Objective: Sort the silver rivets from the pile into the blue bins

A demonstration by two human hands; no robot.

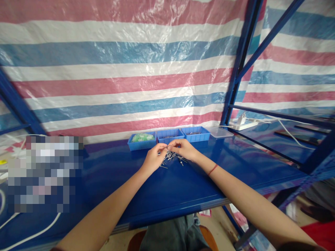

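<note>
Pile of thin metal pins (171, 156), rivet-like, silvery, shiny, some w/ thicker ends, lies loose at odd angles twd far edge of blue surface (196, 191), abt mid-width, prob. so both hands reach it easily. L hand (154, 158) & R hand (185, 150) meet over it, fingertips clamped on a small pc (168, 146), too tiny to ID; pinch suits thin stock. 3 blue bins (197, 138) line far edge behind pile, likely for short reach: leftmost w/ green bag (143, 137), others w/ metal bits (193, 133).
</note>
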